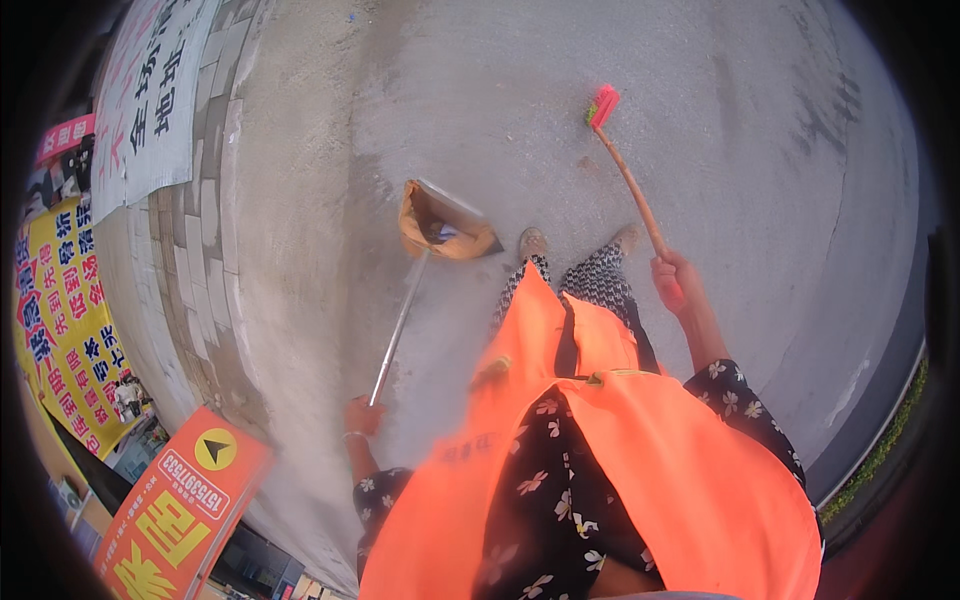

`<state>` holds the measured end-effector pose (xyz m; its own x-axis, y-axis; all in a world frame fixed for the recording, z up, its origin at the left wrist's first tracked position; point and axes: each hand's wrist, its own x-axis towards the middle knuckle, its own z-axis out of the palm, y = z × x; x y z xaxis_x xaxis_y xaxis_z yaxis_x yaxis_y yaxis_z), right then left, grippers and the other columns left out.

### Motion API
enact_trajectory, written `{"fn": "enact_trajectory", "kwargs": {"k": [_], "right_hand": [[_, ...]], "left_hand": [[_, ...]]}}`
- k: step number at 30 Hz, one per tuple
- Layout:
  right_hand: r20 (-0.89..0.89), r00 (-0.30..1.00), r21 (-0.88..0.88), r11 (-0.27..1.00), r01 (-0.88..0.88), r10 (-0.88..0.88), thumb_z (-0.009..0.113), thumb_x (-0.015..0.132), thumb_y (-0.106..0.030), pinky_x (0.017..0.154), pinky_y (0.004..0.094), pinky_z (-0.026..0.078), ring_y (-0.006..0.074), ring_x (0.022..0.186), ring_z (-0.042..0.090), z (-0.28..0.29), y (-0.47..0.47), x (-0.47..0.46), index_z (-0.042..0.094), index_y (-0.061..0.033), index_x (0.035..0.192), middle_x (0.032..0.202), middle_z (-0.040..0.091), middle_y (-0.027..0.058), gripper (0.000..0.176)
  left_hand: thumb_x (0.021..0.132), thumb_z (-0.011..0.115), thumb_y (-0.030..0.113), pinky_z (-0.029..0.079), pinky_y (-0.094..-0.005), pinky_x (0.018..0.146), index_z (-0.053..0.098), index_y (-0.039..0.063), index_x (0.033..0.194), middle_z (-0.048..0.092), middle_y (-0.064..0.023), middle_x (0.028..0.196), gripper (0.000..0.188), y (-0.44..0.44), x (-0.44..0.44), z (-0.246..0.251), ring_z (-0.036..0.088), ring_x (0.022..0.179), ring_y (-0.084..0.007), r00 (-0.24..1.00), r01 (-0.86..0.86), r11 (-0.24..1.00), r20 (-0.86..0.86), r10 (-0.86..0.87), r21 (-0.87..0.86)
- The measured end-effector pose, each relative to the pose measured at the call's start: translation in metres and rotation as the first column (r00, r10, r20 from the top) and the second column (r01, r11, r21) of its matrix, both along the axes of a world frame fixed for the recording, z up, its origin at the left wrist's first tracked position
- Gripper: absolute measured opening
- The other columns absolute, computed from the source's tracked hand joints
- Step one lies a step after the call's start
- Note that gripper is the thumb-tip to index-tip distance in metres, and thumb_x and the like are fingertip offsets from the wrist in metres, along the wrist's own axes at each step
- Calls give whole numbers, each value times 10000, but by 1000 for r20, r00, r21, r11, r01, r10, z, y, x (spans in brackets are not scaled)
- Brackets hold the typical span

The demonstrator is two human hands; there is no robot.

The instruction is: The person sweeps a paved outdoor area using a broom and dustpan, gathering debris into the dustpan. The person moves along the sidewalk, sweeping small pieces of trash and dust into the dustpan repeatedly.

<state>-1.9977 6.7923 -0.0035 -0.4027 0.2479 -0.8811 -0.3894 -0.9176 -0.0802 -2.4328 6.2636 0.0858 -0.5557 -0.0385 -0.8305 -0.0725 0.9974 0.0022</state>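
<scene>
My left hand [364, 417] grips the end of a long metal handle [395, 341]. At its far end an orange-brown dustpan bag [454, 245] with a stiff metal lip lies open on the road, and some litter shows inside. My right hand [675, 280] is closed round the wooden handle [631, 184] of a broom. The broom's pink head [603, 106], with some green bristles, is out in front of my feet, to the right of the dustpan. An orange vest [697, 450] hangs over my flowered shirt.
Grey road [480, 97] spreads ahead. A paved brick sidewalk [202, 247] runs along the left, with a white banner [161, 97], a yellow banner [67, 322] and an orange-red sign [240, 461] bearing writing. A curb with a green strip [874, 465] lies at the far right.
</scene>
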Motion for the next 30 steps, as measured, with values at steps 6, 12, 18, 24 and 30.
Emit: {"fn": "enact_trajectory", "kwargs": {"k": [6,12,18,24,30], "right_hand": [[-63,975,0,977,-214,214,501,952,-83,397,142,315,28,535,386,51,-60,-19,457,-86,1214,769,488,2,266],[-142,948,-91,950,-298,284,514,942,-58,422,159,367,30,545,409,-20,-47,-83,461,-25,1249,786,501,31,314],[124,988,14,995,-95,93,492,935,-48,437,174,361,48,553,430,-13,-46,68,464,-21,1305,783,490,22,372],[370,885,138,925,-354,283,487,899,-36,446,175,343,48,566,416,64,-58,110,399,-19,1413,788,477,3,521],[-112,940,8,947,-322,321,437,942,-47,412,148,337,14,541,387,44,-47,100,315,-62,1488,813,506,27,560]], "left_hand": [[760,708,109,422,-327,333,612,16,739,558,-56,534,136,38,-32,-12,494,365,-148,998,67,997,3,-67,-31],[754,694,80,411,-343,344,588,7,700,561,-77,543,139,79,-36,7,521,385,-162,999,47,995,19,-46,-85],[740,698,67,391,-335,327,608,7,726,548,-73,528,109,89,-32,5,490,360,-166,992,126,990,13,-126,-57],[735,698,60,393,-335,327,611,-2,714,551,-76,532,109,108,-32,-17,491,364,-164,993,116,993,32,-116,-8],[734,696,49,387,-334,327,583,0,705,543,-75,539,126,145,-20,0,486,374,-155,988,155,987,18,-155,-41]]}}
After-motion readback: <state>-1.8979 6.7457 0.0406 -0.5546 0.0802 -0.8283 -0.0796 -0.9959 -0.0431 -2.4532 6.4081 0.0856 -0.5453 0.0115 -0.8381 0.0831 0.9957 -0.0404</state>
